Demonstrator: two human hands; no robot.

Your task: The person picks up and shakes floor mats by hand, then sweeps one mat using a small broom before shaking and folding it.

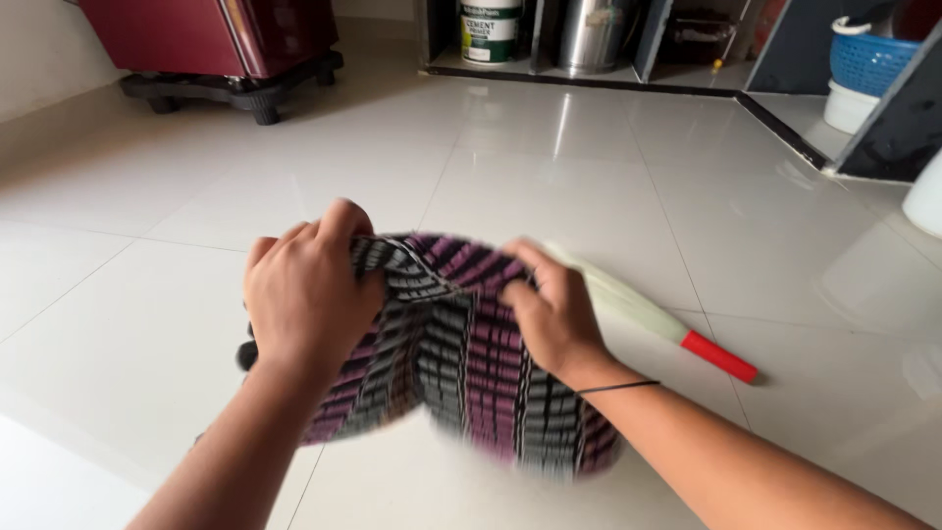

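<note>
White glossy floor tiles [589, 167] lie bare toward twelve o'clock. Centre frame, a purple-and-black striped woven mat [471, 363], motion-blurred, hides part of a pale broom with red handle [677, 334] at three o'clock. Left hand [309, 290] and right hand [554, 314] are clenched on its top fold.

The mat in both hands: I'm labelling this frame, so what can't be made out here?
Head view:
- Mat: lower edge blurred by motion.
- Broom: brush end hidden behind right hand.
- Left hand: fingers hidden, curled over the mat.
- Basket: partly behind a panel.
</note>
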